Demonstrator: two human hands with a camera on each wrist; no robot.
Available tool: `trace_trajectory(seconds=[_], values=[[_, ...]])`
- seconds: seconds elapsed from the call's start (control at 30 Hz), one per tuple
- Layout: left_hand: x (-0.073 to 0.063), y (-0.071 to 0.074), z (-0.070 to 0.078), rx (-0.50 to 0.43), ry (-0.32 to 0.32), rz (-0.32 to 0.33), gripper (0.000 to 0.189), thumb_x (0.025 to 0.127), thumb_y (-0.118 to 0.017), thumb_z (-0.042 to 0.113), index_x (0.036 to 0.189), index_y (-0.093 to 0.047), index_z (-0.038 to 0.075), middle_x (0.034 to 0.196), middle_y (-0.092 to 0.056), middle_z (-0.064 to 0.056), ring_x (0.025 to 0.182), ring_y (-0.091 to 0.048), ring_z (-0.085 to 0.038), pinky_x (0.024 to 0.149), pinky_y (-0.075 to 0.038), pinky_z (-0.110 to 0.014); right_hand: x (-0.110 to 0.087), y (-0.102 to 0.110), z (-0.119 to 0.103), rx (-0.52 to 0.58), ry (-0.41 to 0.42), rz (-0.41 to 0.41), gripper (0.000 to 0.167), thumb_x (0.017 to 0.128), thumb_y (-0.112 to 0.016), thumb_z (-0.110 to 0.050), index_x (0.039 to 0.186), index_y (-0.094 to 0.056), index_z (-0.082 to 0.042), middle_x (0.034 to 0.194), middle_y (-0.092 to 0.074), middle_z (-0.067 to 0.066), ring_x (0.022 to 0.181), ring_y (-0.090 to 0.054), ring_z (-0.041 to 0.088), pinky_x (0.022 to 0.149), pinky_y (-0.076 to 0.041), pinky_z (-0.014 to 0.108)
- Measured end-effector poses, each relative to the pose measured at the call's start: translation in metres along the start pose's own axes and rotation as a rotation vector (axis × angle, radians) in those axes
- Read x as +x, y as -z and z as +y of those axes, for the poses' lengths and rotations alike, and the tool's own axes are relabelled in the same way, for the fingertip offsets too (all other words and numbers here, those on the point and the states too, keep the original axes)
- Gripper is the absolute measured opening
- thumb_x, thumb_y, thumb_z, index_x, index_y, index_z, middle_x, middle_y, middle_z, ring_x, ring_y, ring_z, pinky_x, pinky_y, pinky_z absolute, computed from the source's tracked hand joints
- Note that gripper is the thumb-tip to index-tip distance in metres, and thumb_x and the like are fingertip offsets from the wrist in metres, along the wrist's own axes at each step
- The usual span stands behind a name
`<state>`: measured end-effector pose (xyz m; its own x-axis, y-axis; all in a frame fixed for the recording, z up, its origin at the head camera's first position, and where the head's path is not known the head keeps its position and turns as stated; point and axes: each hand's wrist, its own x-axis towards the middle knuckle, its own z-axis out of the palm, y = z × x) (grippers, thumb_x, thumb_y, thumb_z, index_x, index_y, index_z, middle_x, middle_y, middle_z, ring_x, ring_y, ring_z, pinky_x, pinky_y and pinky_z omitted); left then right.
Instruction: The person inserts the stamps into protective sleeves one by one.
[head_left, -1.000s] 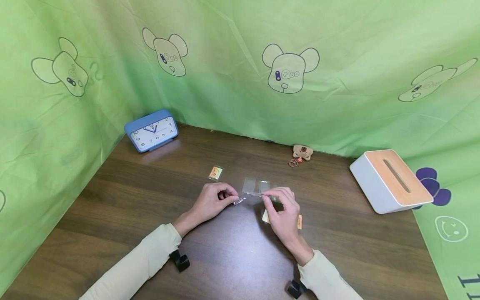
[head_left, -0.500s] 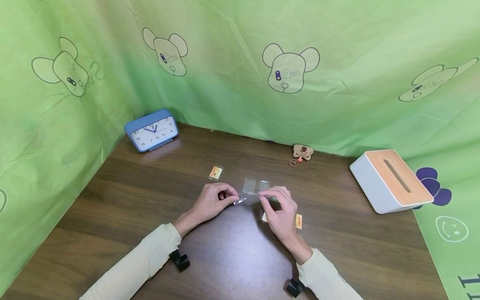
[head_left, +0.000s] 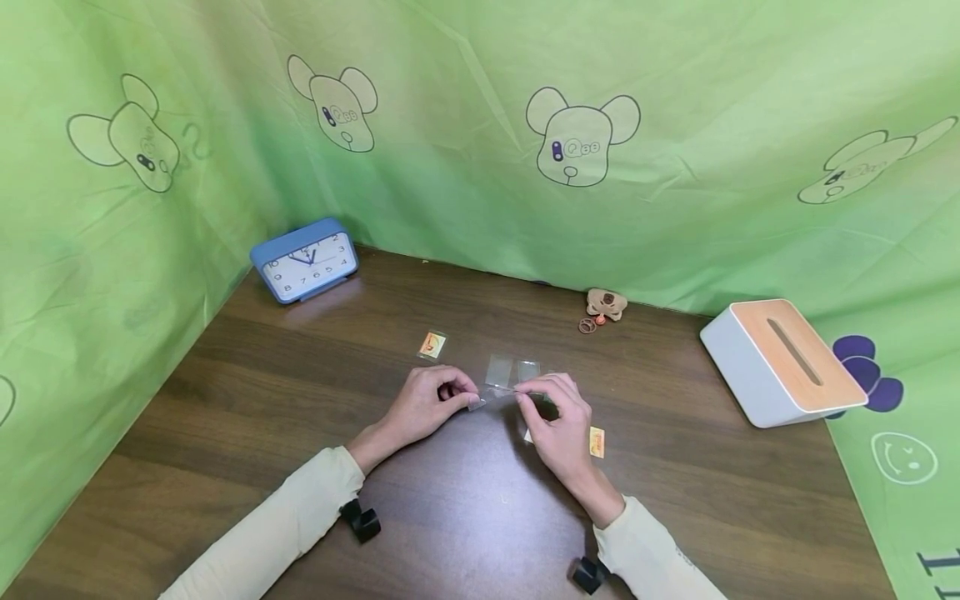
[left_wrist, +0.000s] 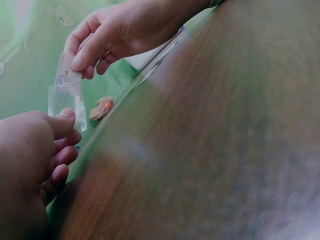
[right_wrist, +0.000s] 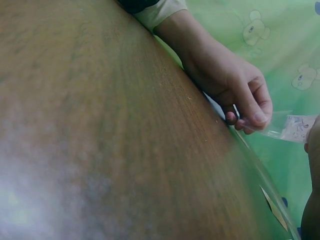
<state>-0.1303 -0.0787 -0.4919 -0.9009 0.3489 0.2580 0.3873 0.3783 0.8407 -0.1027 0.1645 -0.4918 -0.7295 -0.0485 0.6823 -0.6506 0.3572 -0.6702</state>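
My left hand pinches a small clear plastic bag between thumb and fingers, just above the table. Opposite it, my right hand pinches one end of a small pale printed card. The card's other end lies inside the mouth of the bag, as the left wrist view shows. Beyond the hands, two clear bags lie flat on the table. An orange-and-white card shows partly under my right hand, which hides the things beneath it.
A bagged orange-and-yellow card lies beyond my left hand. At the back left stands a blue clock. A bear-shaped charm with brown rings lies at the back. To the right is a wood-topped tissue box. Green cloth surrounds the table.
My right hand has moved slightly left with the card, closer to my left hand. The left hand stays in place, holding the bag.
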Motion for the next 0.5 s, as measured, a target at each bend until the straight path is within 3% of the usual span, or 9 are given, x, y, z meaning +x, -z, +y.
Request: trace_trajectory(seconds=[0.37,0.5], values=[[-0.0002,-0.0013,-0.0009,-0.006,-0.025,-0.007,0.01,0.095,-0.09,0.013,0.093,-0.081,0.017,0.083,-0.072,0.01,0.073,-0.062,-0.003,0.066,-0.051,-0.023,0.0001,-0.0003,-0.0007,-0.006,-0.014,-0.056,0.009,0.091,-0.085,0.002,0.097,-0.083,-0.005,0.09,-0.08,0.005,0.089,-0.068,0.024,0.09,-0.048,0.023],[-0.001,-0.0024,0.0005,-0.016,-0.028,-0.024,0.01,0.096,-0.089,0.013,0.093,-0.08,0.016,0.084,-0.073,0.01,0.073,-0.061,-0.002,0.066,-0.051,-0.023,-0.0004,-0.0004,-0.0008,-0.016,-0.012,-0.072,0.017,0.089,-0.086,0.007,0.098,-0.084,-0.007,0.091,-0.08,0.004,0.088,-0.068,0.023,0.09,-0.048,0.023]])
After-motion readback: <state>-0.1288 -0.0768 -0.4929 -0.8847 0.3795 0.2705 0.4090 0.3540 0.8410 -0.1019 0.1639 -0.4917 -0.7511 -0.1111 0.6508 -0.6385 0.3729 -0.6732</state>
